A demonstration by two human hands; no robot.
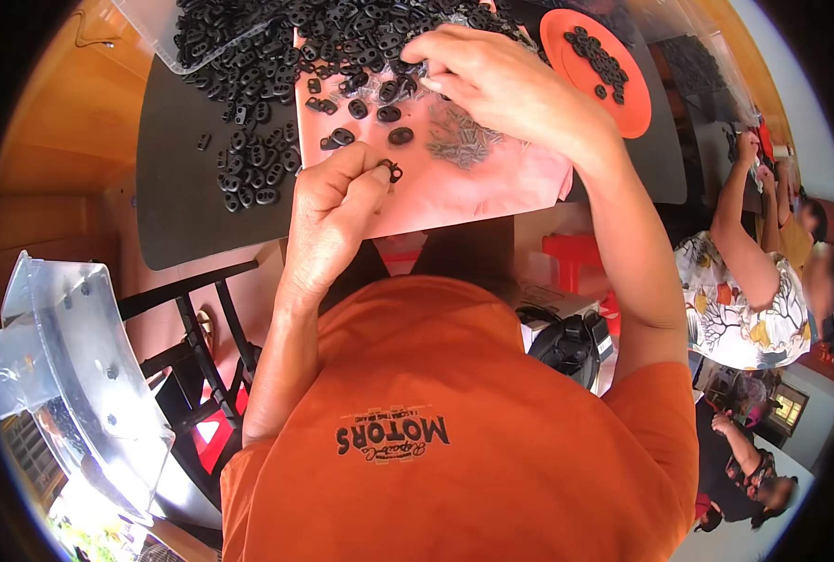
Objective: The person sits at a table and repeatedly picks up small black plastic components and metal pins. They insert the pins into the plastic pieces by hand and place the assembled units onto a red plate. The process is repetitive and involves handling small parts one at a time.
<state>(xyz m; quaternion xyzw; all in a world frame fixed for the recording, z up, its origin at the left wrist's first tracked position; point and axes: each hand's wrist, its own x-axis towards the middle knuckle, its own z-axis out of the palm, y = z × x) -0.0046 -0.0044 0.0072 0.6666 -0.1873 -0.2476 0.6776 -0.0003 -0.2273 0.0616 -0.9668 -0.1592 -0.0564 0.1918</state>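
My left hand point(331, 206) is closed in a pinch on a small black plastic cord-lock piece point(392, 172) with round holes, just above the pink sheet point(407, 208). Over the far part of the sheet, my right hand point(487, 80) reaches into the heap of black cord-lock parts point(346, 47). Its fingers are bent and apart, with nothing visible in them. Several loose oval cord-lock parts point(400, 136) lie between my hands. Beneath my right wrist is a pile of small metal springs point(462, 139).
A red-orange plate point(630, 112) with black pieces stands to the right on the dark table point(178, 197). More oval parts point(253, 169) lie left of the sheet. A clear plastic bin point(89, 375) and black chair point(192, 328) are at the lower left. Other people point(745, 281) sit at right.
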